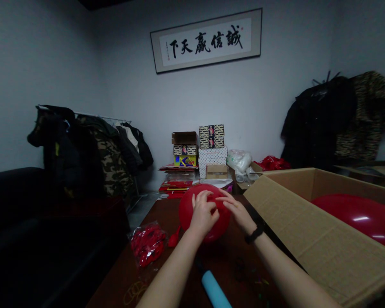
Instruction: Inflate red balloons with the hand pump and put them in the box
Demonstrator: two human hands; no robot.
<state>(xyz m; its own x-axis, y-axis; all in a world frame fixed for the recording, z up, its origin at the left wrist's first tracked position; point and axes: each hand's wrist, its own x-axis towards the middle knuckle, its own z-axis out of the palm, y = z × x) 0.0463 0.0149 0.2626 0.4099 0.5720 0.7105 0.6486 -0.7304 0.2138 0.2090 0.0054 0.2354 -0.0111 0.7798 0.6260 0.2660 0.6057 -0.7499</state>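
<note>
Both hands — left hand (202,216) and right hand (237,211) — pinch and grip the red balloon (192,205) above the table (167,205), beside the cardboard box (311,239).

Head-worn view, facing forward, hands (218,211) near, wall beyond

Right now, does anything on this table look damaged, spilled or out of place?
Nothing looks damaged or spilled. Both hands, left hand and right hand, grip the inflated red balloon over the table. The bag of red balloons is closed, and the blue pump lies near the table's front edge.
</note>
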